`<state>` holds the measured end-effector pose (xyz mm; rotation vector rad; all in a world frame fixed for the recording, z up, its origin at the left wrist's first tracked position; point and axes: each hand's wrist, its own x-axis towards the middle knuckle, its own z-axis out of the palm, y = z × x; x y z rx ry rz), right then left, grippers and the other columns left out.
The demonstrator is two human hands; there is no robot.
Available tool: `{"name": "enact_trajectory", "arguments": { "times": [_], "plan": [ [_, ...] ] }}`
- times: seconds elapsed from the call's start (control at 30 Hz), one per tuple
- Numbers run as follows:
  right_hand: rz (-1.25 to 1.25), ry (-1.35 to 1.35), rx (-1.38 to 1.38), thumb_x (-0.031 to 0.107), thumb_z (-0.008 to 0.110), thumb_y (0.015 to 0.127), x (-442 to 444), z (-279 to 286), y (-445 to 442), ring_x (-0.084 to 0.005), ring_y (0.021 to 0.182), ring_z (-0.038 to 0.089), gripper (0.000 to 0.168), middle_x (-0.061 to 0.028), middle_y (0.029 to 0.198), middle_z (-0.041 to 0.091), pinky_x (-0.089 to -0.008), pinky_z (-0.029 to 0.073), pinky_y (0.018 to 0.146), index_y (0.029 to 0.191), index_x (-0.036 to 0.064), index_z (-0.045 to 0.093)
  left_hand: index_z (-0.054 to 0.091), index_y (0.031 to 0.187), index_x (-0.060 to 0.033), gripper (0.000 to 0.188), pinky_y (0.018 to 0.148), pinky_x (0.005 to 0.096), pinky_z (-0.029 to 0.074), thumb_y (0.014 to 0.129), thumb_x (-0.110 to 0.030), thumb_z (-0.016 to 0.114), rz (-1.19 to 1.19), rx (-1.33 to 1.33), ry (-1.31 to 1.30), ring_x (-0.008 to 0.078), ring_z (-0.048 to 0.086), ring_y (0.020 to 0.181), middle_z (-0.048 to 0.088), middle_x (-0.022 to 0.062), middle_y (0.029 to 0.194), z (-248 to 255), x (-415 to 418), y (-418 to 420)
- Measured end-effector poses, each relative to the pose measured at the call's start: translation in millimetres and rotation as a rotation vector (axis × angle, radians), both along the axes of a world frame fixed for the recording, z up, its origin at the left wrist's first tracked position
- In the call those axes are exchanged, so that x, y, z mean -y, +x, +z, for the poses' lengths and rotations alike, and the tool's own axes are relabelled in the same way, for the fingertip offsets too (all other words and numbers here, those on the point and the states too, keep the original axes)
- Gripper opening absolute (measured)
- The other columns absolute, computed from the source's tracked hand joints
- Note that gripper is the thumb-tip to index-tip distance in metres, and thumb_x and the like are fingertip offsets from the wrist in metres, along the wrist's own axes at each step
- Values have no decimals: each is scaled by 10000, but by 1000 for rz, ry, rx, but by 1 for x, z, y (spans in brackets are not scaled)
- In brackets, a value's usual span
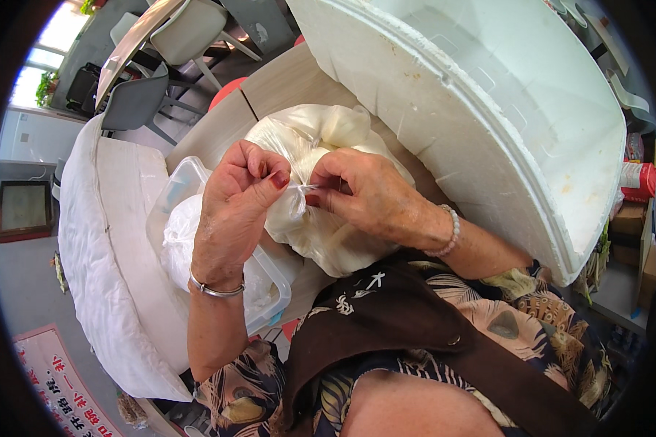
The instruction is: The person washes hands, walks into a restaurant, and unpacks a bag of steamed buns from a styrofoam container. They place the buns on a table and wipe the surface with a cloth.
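A clear plastic bag (pixel 339 240) stands on the table in front of me, bulging with pale, rounded lumps that look like buns or dough. Its gathered neck is twisted into a small knot between my hands. My left hand (pixel 232 207) pinches one side of the knot with thumb and forefinger. From the other side, my right hand (pixel 374 199) grips it in the same way. Beside my left forearm is a clear plastic tub (pixel 273 273) holding a knotted white plastic bag (pixel 183 224), partly hidden by that arm.
A large, open white foam box (pixel 393 65) rises along the right of the wood-look table (pixel 300 74). To the left, a white quilted cover (pixel 106 284) lies along a white foam slab (pixel 134 218). Beyond the table stand a grey chair (pixel 136 101) and a white chair (pixel 188 33).
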<state>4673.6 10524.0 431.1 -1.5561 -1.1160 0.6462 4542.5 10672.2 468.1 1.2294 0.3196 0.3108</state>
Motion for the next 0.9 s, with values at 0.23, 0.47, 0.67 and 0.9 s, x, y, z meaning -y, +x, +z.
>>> {"name": "enact_trajectory", "arguments": {
  "times": [0.23, 0.47, 0.67, 0.9],
  "plan": [
    [-38, -18, 13, 146, 645, 806, -4, -4, -2, -346, 753, 635, 146, -179, 815, 636, -409, 501, 681, 855, 9, 648, 526, 974, -23, 119, 759, 234, 443, 906, 2, 620, 36, -156, 618, 88, 494, 812, 548, 2, 892, -5, -4, -2],
    [-99, 35, 29, 142, 616, 796, -5, -10, -4, -346, 772, 641, 165, -166, 838, 642, -398, 508, 698, 897, 24, 672, 588, 1029, -14, 178, 759, 264, 463, 867, -7, 661, 128, -146, 907, 146, 541, 816, 576, 37, 890, -2, 2, 0],
    [-114, 63, 33, 138, 620, 797, -5, -12, -5, -331, 762, 640, 156, -161, 845, 640, -390, 506, 689, 901, 34, 672, 636, 1115, -29, 275, 757, 286, 484, 844, -16, 681, 87, -171, 987, 202, 584, 829, 623, 75, 921, 6, 9, 0],
    [-78, 35, -36, 146, 633, 808, -5, -8, -5, -309, 759, 646, 148, -157, 825, 634, -384, 504, 670, 907, 42, 665, 613, 1075, 7, 192, 775, 246, 482, 885, -7, 639, 73, -272, 669, 119, 580, 815, 630, 38, 900, 2, 7, -2]
  ]
}}
